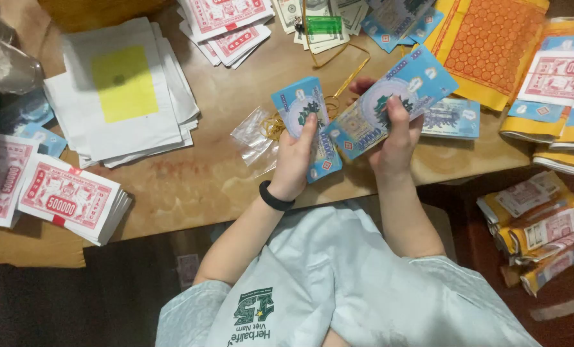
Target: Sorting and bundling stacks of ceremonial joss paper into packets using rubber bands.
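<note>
1. At the far left edge of the wooden table [190, 186] lies a banded bundle of red-and-white printed paper notes [68, 199], with a second like it cut off by the frame.
2. Behind it sits a loose stack of white paper sheets with a yellow square in the middle [123, 90], well apart from both hands.
3. A crumpled clear plastic bag [253, 136] with yellow rubber bands lies on the table just left of the left hand.
4. The left hand [294, 160], a black band on its wrist, is clenched round a thick stack of blue printed paper notes [303, 119]; the thumb presses on its face, and the stack's long axis runs away from the person, tilted slightly left.
5. The right hand [396, 144] grasps a single blue printed paper note [390, 103], thumb on top. The note's long axis slants up to the right; its lower left corner meets the stack, so both hands are about equally near.
6. Further right lie an orange patterned paper sheet [486, 48] and, below the table edge, yellow-wrapped paper bundles [544, 228].
</note>
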